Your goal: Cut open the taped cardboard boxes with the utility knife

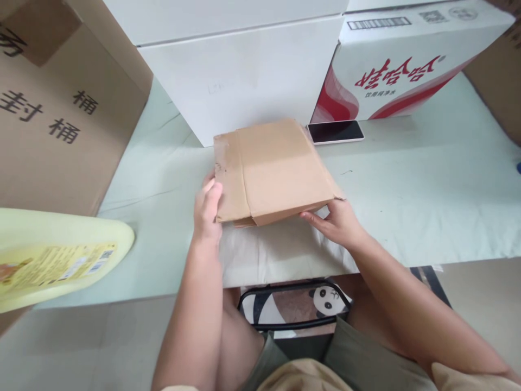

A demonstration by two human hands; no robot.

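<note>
A flattish brown cardboard box (285, 165) is held tilted between my two hands, over the pale green cloth on the table. My left hand (208, 209) grips its left edge, with the thumb on the near side and the other fingers partly hidden behind. At the near right corner my right hand (336, 220) is closed on the box, its thumb along the lower edge and its fingers underneath, out of sight. A flap shows under the front edge of the box. Just beyond its right side lies a phone (336, 132) with a dark screen.
White cartons (244, 76) stand at the back, with a red-and-white printed carton (391, 70) beside them. A large brown carton (61, 130) is on the left, before it a pale yellow bottle (61, 258). The cloth-covered table (427, 201) ends close to my lap.
</note>
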